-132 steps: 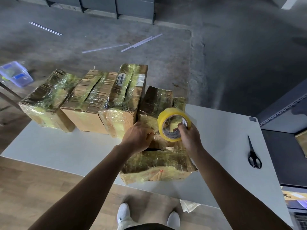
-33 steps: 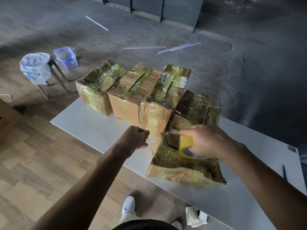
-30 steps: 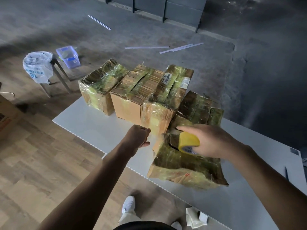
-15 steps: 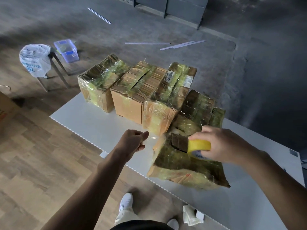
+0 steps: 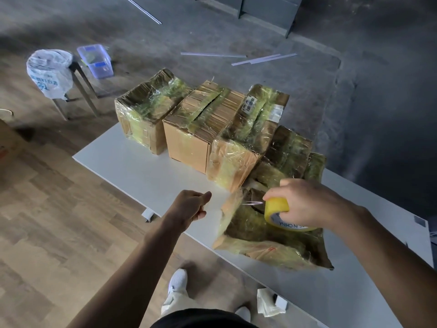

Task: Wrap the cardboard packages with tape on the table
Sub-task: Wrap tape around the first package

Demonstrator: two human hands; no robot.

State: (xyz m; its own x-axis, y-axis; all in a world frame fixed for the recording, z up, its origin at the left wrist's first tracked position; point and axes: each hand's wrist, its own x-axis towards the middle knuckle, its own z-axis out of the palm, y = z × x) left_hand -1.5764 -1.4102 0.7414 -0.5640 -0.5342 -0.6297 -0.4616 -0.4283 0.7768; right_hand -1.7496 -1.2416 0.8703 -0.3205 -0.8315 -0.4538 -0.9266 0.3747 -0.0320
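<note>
Both forearms (image 5: pixel 132 268) ran bare from the bottom of the frame up to the left hand (image 5: pixel 189 205) and the right hand (image 5: pixel 307 202). At bottom centre a black garment (image 5: pixel 201 319) overlapped a pale, cream-coloured trouser leg (image 5: pixel 175 301). Just above that in the frame sat a white shoe (image 5: pixel 177 279), and a second white shoe (image 5: pixel 243 313) showed lower right of it.

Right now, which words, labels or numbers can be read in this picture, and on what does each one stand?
"IN CHINA": on the core of the yellow tape roll; its start is hidden under the right hand.
Barcode label on a taped cardboard box: too small to read.
Blue print on the white plastic bag: blurred.
Red marks on the nearest package: unreadable.
</note>
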